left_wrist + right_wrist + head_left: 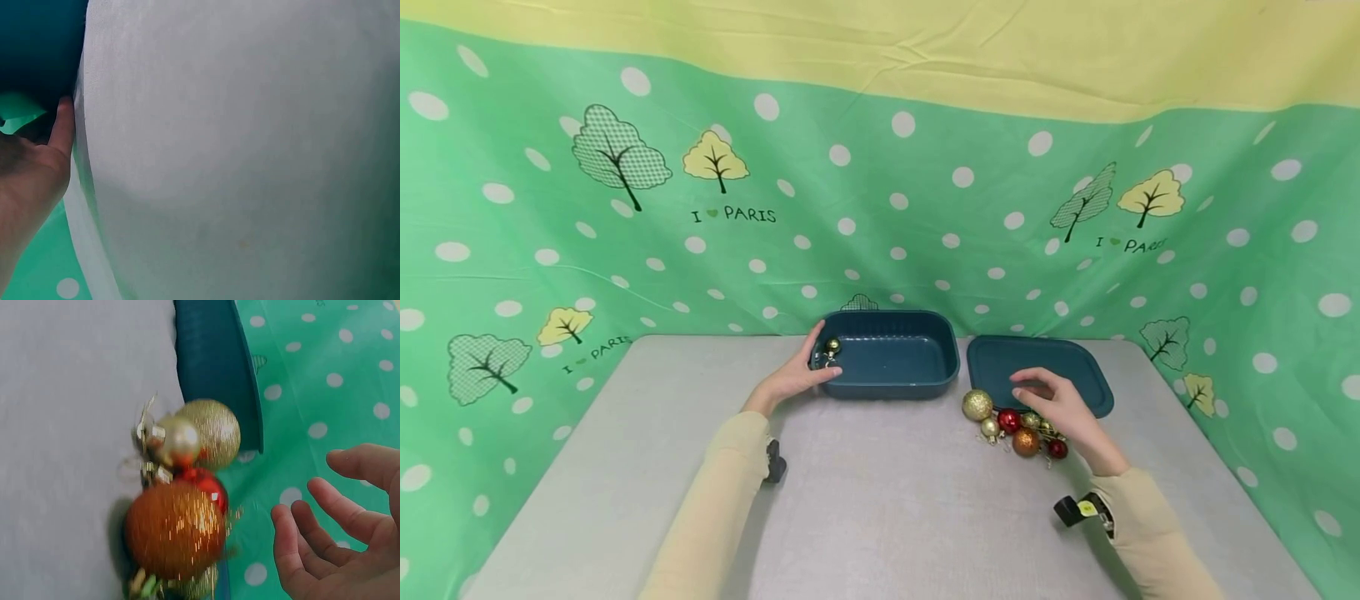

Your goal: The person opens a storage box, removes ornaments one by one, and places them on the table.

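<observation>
At the left end of a blue plastic box point(887, 390), my left hand point(788, 379) holds the wall, thumb at the front corner and fingers along the side. Small gold baubles point(832, 345) lie inside by that hand. Above a cluster of Christmas baubles, my right hand point(1063, 410) hovers with loosely bent fingers and holds nothing. The cluster has a gold glitter bauble point(977, 405), a shiny red bauble point(1008, 420), an orange glitter bauble point(175, 531) and several smaller ones. In the right wrist view the fingers point(290, 544) are apart from the baubles.
A flat blue lid point(1000, 354) lies right of the box, behind the baubles and partly under the right hand. Everything stands on a pale grey table point(880, 500). A green dotted curtain point(925, 242) hangs close behind the box and at both sides.
</observation>
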Motion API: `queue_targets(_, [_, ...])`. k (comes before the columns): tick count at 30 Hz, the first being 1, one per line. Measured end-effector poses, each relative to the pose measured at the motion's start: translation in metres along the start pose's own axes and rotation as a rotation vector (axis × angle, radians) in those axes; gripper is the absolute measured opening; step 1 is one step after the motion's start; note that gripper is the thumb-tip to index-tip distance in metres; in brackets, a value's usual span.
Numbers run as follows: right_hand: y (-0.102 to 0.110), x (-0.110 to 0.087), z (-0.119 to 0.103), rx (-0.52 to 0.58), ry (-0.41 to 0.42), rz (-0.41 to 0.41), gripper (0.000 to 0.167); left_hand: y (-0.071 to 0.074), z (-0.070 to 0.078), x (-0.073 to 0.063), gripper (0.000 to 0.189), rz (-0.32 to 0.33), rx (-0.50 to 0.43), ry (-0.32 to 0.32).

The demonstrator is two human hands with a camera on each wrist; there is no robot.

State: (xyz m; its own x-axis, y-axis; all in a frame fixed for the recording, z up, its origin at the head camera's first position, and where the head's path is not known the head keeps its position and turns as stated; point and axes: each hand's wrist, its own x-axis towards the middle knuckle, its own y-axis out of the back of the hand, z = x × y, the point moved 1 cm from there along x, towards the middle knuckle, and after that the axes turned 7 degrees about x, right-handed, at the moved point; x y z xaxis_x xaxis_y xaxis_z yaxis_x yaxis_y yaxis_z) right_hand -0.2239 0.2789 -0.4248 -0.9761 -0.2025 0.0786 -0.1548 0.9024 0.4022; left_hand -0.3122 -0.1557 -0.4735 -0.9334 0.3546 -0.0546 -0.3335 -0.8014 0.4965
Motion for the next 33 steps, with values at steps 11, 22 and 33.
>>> queue_targets(11, [-0.031, 0.010, -0.014, 0.081, -0.004, -0.038, 0.031, 0.000, -0.001, 0.001, 0.101, 0.000, 0.002, 0.015])
queue_targets(22, [-0.055, 0.025, -0.031, 0.113, 0.051, -0.068, 0.026, 0.001, -0.001, 0.001, 0.101, -0.004, -0.011, 0.008])
queue_targets(33, [-0.085, 0.045, -0.051, 0.163, 0.106, -0.131, 0.028, 0.000, 0.001, 0.000, 0.100, -0.003, 0.001, 0.016])
